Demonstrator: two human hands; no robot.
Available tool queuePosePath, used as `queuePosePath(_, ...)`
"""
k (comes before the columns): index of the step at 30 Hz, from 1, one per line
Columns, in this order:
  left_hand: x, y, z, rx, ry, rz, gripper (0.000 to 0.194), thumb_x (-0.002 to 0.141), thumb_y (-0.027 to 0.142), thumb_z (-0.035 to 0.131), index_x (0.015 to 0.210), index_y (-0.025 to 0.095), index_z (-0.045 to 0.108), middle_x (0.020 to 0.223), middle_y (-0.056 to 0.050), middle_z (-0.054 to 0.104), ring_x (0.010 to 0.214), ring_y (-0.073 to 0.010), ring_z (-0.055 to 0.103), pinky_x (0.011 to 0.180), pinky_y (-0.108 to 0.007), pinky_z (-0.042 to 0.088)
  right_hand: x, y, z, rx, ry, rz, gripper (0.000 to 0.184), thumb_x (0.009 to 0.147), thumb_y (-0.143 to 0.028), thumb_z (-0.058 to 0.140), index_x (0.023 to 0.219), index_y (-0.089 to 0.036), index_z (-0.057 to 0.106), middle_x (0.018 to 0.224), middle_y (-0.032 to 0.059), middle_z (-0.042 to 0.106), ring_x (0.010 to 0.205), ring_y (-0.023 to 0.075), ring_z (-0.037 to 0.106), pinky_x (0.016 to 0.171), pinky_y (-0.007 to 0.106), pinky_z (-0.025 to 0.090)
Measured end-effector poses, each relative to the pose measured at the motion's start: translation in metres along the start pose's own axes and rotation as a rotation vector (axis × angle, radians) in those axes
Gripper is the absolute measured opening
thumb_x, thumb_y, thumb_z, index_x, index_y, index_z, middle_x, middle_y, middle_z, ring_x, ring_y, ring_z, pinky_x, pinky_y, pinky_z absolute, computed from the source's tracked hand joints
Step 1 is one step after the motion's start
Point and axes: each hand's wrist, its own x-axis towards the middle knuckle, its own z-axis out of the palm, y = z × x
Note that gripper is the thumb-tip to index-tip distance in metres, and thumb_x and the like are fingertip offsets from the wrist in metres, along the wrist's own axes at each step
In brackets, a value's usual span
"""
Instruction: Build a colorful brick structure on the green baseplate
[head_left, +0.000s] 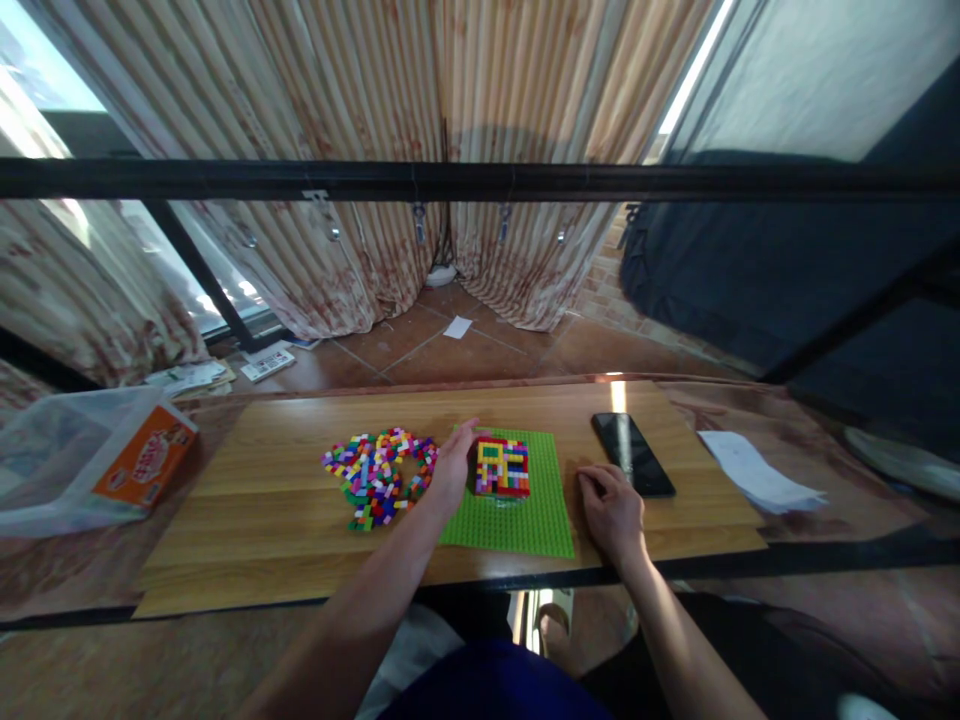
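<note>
A small square structure of colourful toy bricks (502, 468) stands on a green studded baseplate (544, 535). Its top shows yellow, red, green and other colours, with gaps between some bricks. My left hand (451, 468) is at the structure's left side, open with its fingers stretched forward; whether they touch the bricks I cannot tell. Right of the baseplate, my right hand (613, 508) rests on the table with its fingers curled closed, and anything inside them is hidden. To the left lies a spread pile of loose toy bricks (382, 470) in many colours.
A black smartphone (634, 455) lies on the wooden table (247, 500) beyond my right hand. White papers (757, 475) sit by the right edge. At the far left is a translucent plastic bin (67, 440) with an orange label. A black metal bar (480, 180) crosses in front of curtains.
</note>
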Motion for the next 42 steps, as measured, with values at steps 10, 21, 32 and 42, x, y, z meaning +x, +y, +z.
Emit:
queuePosePath(10,-0.043,0.004,-0.006,0.222,0.068,0.1,0.039,0.088,0.041,0.054,0.116,0.016,0.062,0.128,-0.011,0.061,0.123,-0.0222,0.053,0.109,-0.038,0.037,0.0,-0.001,-0.002,0.006,-0.004,-0.006,0.03,0.087,-0.039,0.049,0.084,-0.019,0.071,0.094,0.0088,0.069,0.084,0.0206,0.064,0.075,0.032,0.049)
queuePosePath(21,-0.109,0.006,-0.052,0.848,-0.091,0.33,0.041,0.081,0.024,0.06,0.121,0.019,0.057,0.123,-0.012,0.06,0.114,-0.0252,0.056,0.098,-0.045,0.046,-0.001,0.008,-0.001,-0.053,0.003,-0.027,0.032,0.086,-0.043,0.05,0.085,-0.02,0.072,0.094,0.0084,0.069,0.082,0.0216,0.064,0.073,0.033,0.049)
queuePosePath(32,-0.11,-0.007,-0.043,1.183,-0.242,0.528,0.03,0.083,0.022,0.061,0.113,0.021,0.063,0.128,-0.009,0.058,0.121,-0.0267,0.048,0.103,-0.048,0.043,-0.001,0.007,-0.001,-0.098,0.026,-0.038,0.033,0.085,-0.042,0.05,0.084,-0.018,0.072,0.093,0.0095,0.07,0.081,0.0223,0.064,0.072,0.034,0.049)
queuePosePath(42,-0.108,-0.01,-0.039,1.183,-0.242,0.55,0.03,0.085,0.026,0.06,0.115,0.022,0.06,0.128,-0.008,0.057,0.122,-0.025,0.047,0.106,-0.044,0.041,0.004,0.009,-0.008,-0.008,0.017,0.048,0.035,0.079,-0.047,0.056,0.085,-0.018,0.074,0.087,0.0096,0.073,0.078,0.0247,0.066,0.069,0.035,0.049)
